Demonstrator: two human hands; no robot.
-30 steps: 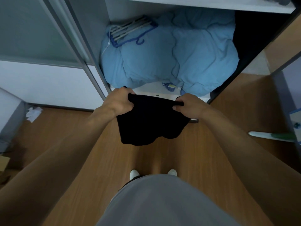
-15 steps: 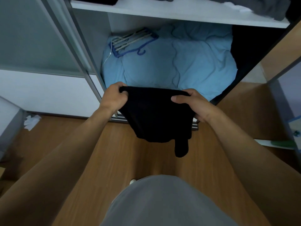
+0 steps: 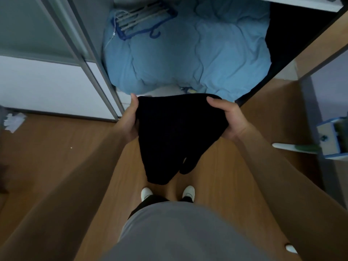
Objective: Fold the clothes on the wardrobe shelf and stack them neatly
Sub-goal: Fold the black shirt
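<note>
A black garment [image 3: 175, 134] hangs folded over between my two hands in front of the open wardrobe, its lower end dangling above my feet. My left hand [image 3: 130, 117] holds its left edge, thumb on top and fingers hidden beneath the cloth. My right hand [image 3: 228, 117] grips the right edge with the thumb over the top. The white wardrobe shelf [image 3: 301, 3] shows only as a strip at the top right edge.
A bulky light-blue duvet [image 3: 188, 53] fills the wardrobe's bottom, with blue and white hangers [image 3: 143, 19] lying on it. A sliding door frame [image 3: 88, 59] stands to the left. On the wooden floor are crumpled paper [image 3: 14, 120] at left and a blue-white box [image 3: 333, 140] at right.
The view tilted down, so the shelf with clothes left the frame. Both hands turned from gripping the top edge to holding the garment's sides, and the cloth hangs longer, down toward my feet.
</note>
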